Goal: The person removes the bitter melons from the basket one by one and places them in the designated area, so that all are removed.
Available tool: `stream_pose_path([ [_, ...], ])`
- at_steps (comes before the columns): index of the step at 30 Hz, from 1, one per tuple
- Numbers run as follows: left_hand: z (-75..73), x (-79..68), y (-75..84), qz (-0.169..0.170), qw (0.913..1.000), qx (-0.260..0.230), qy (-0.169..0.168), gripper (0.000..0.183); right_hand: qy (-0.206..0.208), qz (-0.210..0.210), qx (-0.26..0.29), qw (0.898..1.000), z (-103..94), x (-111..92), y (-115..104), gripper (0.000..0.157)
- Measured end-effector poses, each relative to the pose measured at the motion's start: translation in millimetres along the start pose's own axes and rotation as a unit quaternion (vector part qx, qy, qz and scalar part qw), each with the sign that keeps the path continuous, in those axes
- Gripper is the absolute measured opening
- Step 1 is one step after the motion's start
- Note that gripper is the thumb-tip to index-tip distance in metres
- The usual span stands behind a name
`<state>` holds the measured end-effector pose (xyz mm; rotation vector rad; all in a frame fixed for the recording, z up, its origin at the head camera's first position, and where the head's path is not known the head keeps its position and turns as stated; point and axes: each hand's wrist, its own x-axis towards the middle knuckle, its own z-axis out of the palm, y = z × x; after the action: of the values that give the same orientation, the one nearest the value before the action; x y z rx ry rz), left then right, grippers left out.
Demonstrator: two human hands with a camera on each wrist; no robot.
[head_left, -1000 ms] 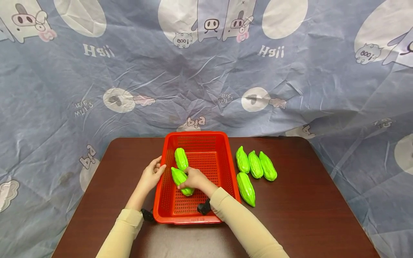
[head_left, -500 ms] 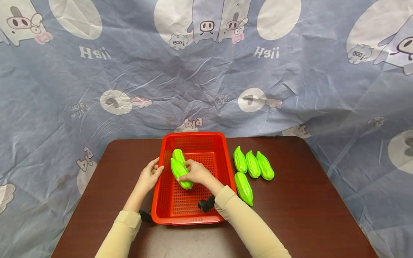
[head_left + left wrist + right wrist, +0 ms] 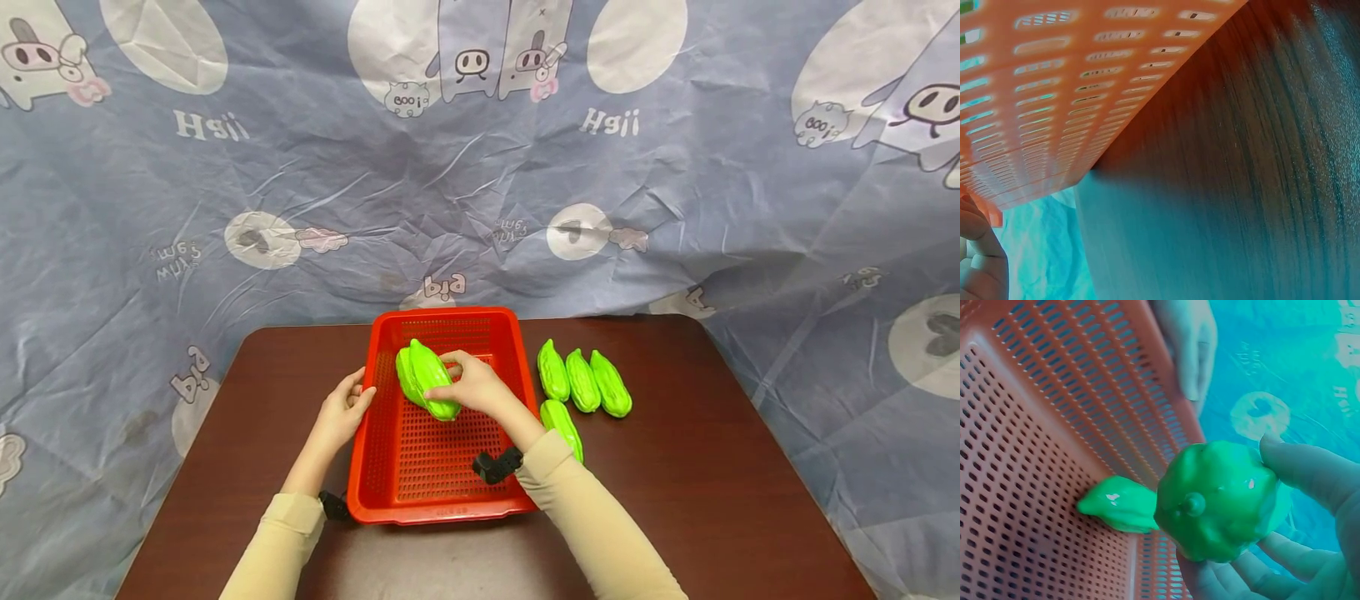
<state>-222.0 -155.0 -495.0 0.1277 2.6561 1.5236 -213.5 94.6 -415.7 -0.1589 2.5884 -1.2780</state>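
Note:
My right hand point(image 3: 480, 388) grips a bright green bitter melon point(image 3: 432, 377) between thumb and fingers, above the floor of a red plastic basket point(image 3: 435, 514). In the right wrist view the held bitter melon point(image 3: 1216, 500) shows its blunt end with a small stem knob. A second bitter melon point(image 3: 405, 372) lies in the basket near its left wall, partly hidden behind the held one in the head view. My left hand point(image 3: 339, 417) holds the basket's left rim, thumb over the edge. The left wrist view shows part of that hand point(image 3: 984, 259) beside the perforated wall point(image 3: 1054, 94).
Right of the basket, three bitter melons point(image 3: 582, 381) lie side by side on the dark brown table point(image 3: 697, 467). Another bitter melon point(image 3: 561, 427) lies nearer, close to the basket's right wall and partly behind my right sleeve. A blue patterned cloth point(image 3: 480, 208) hangs behind the table.
My right hand has lifted the bitter melon and carried it toward the far end, so it now overlaps the second one in the head view. My left hand stays at the rim.

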Motion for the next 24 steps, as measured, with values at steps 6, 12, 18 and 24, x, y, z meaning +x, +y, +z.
stream_pose_path([
  [6,1.0,-0.7,-0.4,0.005,1.0000,-0.006,0.004,0.056,0.022,0.017,0.027,0.999,-20.6,-9.2,0.2,0.070],
  [12,1.0,-0.7,0.9,0.005,0.9999,-0.008,0.006,0.056,0.044,0.022,0.066,0.997,-42.8,-19.9,5.8,0.070],
  [18,0.7,-0.5,2.1,0.000,0.9999,-0.012,-0.003,0.056,0.055,0.015,0.087,0.995,-68.3,-35.7,15.2,0.072],
  [24,0.7,-1.7,-0.7,-0.001,1.0000,-0.003,0.000,0.057,0.068,0.027,0.111,0.991,-85.7,-49.7,33.7,0.073],
])
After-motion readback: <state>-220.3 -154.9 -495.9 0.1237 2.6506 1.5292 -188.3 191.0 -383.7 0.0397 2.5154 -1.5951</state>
